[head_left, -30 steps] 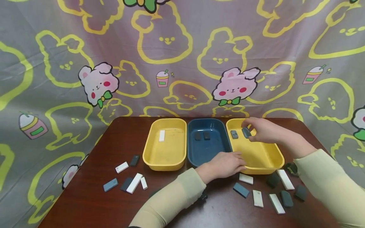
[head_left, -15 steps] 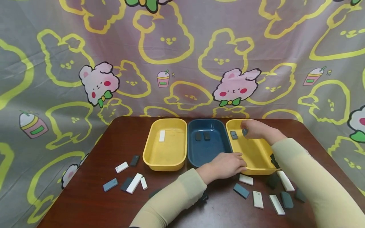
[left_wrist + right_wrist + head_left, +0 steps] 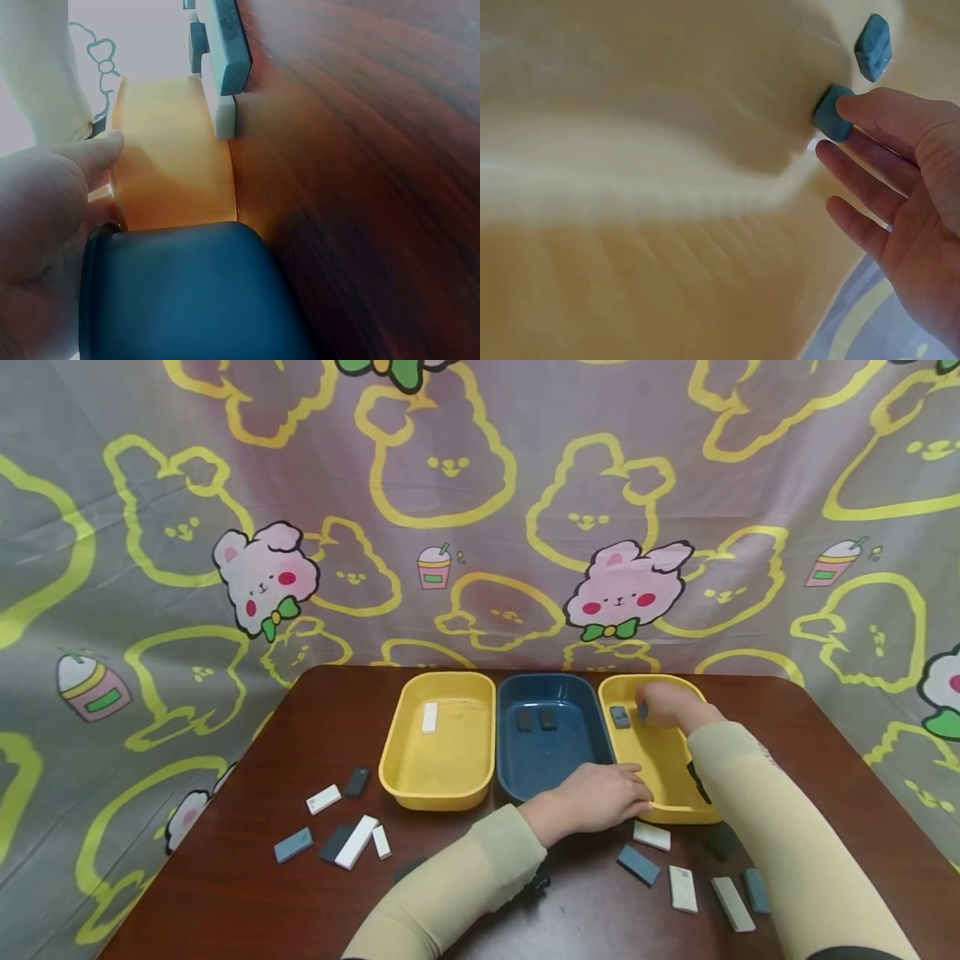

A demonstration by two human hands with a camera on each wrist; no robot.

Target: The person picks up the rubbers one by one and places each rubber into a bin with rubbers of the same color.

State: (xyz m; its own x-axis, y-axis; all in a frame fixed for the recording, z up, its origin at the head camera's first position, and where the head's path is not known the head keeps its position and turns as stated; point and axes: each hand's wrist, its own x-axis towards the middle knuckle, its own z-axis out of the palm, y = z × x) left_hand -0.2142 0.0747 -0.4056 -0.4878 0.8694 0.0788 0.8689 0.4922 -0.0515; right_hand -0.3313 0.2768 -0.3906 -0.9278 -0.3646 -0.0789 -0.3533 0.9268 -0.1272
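Compared with half a second ago, the right hand (image 3: 669, 705) sits slightly lower inside the right yellow tray (image 3: 678, 815), and its sleeve (image 3: 772, 810) has swung further in over that tray's right side; the left hand (image 3: 596, 796) stays at the near left corner. Thumb and forefinger of the right hand pinch a small blue-grey block (image 3: 832, 114) by its edge, the other fingers (image 3: 864, 184) loose and apart. It is held just beside a similar block (image 3: 874, 49) lying on the tray floor; whether it touches the floor I cannot tell. The left hand's fingers rest at the rim, fairly straight, near the blue tray (image 3: 555, 756).

To set this block down well, I would keep the pinch light, level its face to the floor, leave a gap from its neighbour, and part thumb and finger only once it is supported. Steady left-hand contact should keep the tray from sliding on the desk (image 3: 225, 852)
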